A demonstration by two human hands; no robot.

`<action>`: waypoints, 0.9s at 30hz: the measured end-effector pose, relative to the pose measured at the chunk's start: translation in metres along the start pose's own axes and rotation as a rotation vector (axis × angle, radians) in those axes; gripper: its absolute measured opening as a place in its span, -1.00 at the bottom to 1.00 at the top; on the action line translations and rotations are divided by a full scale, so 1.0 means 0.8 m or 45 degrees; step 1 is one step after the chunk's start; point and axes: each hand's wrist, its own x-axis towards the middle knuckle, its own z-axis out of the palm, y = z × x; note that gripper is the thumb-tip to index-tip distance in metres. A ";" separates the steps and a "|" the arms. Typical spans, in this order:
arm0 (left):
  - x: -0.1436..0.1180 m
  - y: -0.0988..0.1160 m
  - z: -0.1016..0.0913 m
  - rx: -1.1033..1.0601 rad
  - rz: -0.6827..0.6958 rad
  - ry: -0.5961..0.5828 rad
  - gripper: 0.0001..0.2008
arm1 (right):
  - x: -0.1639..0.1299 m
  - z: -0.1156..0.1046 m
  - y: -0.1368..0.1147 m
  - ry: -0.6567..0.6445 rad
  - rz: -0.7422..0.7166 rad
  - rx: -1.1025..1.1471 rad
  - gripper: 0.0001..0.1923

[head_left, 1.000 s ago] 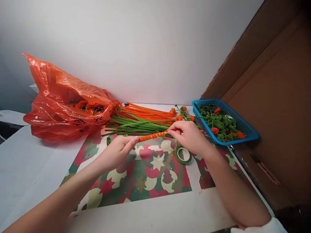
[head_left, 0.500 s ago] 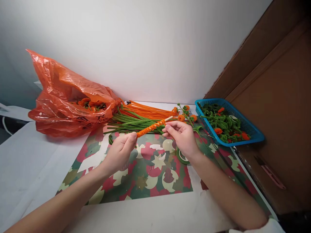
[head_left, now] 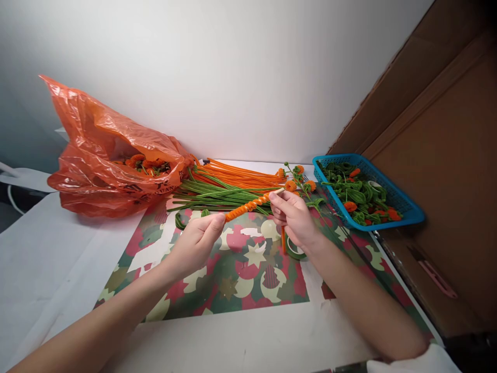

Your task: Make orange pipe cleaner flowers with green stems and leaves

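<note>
Both hands hold one thin stick wound with an orange pipe cleaner [head_left: 248, 206], lifted just above the patterned paper [head_left: 233, 280]. Left hand [head_left: 196, 242] pinches its lower end between thumb and fingers; right hand [head_left: 295, 220] grips near the bare upper tip. Behind lie loose orange and green pipe cleaners [head_left: 229, 186], an orange plastic bag [head_left: 104, 150] to the left, a blue basket [head_left: 404, 207] to the right. Green tape roll [head_left: 293, 251] peeks out under the right wrist.
</note>
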 end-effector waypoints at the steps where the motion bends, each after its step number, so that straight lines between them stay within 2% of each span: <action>1: 0.000 0.002 -0.001 -0.036 -0.009 -0.036 -0.52 | 0.000 -0.001 0.000 -0.029 0.011 -0.003 -0.60; 8: 0.006 0.005 -0.008 -0.593 -0.212 -0.418 -0.46 | -0.005 0.005 0.010 -0.196 -0.015 -0.046 -0.66; 15: 0.004 0.006 -0.010 -0.803 -0.349 -0.595 -0.43 | -0.015 0.012 0.013 -0.297 -0.076 -0.185 -0.72; 19: 0.001 0.012 -0.009 -0.825 -0.429 -0.636 -0.44 | -0.018 0.016 0.011 -0.358 -0.034 -0.239 -0.70; 27: 0.001 0.002 -0.006 -0.923 -0.443 -0.598 -0.46 | -0.016 0.011 0.015 -0.411 -0.163 -0.356 -0.70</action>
